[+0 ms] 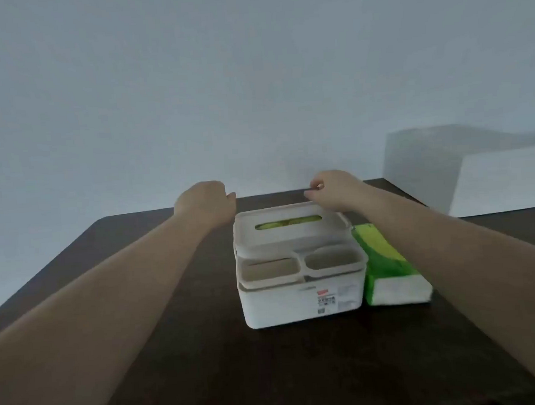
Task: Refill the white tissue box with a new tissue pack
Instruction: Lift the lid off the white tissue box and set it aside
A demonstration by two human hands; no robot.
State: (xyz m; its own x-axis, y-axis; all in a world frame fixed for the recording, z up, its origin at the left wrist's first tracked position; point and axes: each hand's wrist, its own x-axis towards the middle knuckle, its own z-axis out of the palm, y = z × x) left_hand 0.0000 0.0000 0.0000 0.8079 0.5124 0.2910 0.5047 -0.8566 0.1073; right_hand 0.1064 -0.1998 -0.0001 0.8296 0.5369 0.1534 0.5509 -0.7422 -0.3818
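Here, nearest the viewer, bare tabletop [207, 362], dark wood, with both forearms reaching across it. Next out sits the white tissue box [303, 303], label on its near wall; two small open trays fill its near half, both empty as far as can be seen. Touching the box's right wall lies the new tissue pack [386, 267], green wrapper, white end facing near, probably parked there for a short reach once the box is open. Over the far half of the box sits the lid [288, 232], slotted, tilted so its near edge rides above the trays; green shows through the slot, so likely a pack already inside. Left hand [205, 203] at the lid's far left corner, curled loosely; whether it grips cannot be told. Right hand [332, 189] at the far right edge, fingers pinched at the rim, apparently to lift the lid. The right forearm crosses above the pack. Beyond the box, right, a pale block [464, 171] against the wall [221, 80].
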